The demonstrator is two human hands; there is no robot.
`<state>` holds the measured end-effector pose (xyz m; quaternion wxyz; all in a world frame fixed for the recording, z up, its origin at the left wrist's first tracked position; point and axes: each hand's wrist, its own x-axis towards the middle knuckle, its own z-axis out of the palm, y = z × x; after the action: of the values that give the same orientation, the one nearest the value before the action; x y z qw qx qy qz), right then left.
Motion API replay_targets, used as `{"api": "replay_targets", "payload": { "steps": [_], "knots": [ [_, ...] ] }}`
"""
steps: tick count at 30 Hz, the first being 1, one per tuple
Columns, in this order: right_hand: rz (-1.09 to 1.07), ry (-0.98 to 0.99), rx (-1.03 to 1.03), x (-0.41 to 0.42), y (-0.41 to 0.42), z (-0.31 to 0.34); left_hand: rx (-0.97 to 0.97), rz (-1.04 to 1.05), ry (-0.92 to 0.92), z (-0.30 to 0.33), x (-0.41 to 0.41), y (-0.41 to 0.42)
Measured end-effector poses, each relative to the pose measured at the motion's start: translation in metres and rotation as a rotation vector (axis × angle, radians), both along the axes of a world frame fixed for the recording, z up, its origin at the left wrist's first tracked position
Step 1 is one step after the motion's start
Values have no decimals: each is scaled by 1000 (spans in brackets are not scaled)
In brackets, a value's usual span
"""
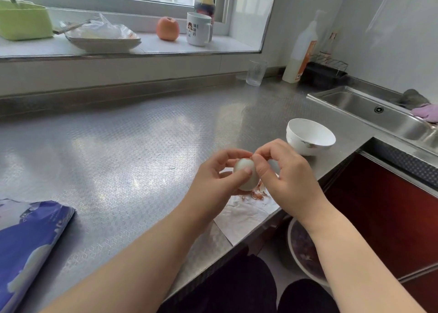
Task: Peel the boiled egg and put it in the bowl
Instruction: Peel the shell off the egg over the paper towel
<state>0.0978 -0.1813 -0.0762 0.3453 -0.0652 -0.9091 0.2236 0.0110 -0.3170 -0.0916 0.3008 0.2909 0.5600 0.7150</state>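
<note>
Though gripped, egg (245,174) mostly bare.

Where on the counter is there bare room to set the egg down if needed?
Widest bare patch: the steel counter left of the hands, between the blue bag and the back wall. Crowded: the near edge, where the tissue with shell bits lies beside the bowl.

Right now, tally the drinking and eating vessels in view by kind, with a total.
Bowls: 1, the white bowl on the counter.
Mugs: 1, the white mug on the sill.
Glasses: 1, the clear glass by the wall.
Plates: 1, the white plate on the sill.
Total: 4
</note>
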Motion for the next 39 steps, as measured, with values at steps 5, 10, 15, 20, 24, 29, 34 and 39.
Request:
{"api": "replay_targets", "payload": {
  "steps": [5, 10, 15, 20, 24, 29, 34, 39],
  "knots": [
    [-25, -22, -69, -2, 1, -2, 4, 4, 38, 2, 1, -1],
    [-68, 21, -253, -7, -6, -8, 11, 6, 23, 1, 3, 1],
    [-137, 115, -457, -7, -9, -10, 26, 37, -16, -3, -2, 1],
    [-142, 44, -429, 9, -7, -14, 111, 61, -77, -6, -9, 3],
    [-163, -17, -219, 14, -4, -19, 100, 74, -92, -8, -10, 3],
    [-95, -237, -153, 15, -4, -14, 90, 82, -138, -7, -9, 4],
    [-118, -65, -263, 12, -7, -5, 32, 122, -49, -7, -6, 4],
    [-21, 24, -249, 7, -10, 3, -6, 160, 128, -5, -1, 3]
  ]
}}
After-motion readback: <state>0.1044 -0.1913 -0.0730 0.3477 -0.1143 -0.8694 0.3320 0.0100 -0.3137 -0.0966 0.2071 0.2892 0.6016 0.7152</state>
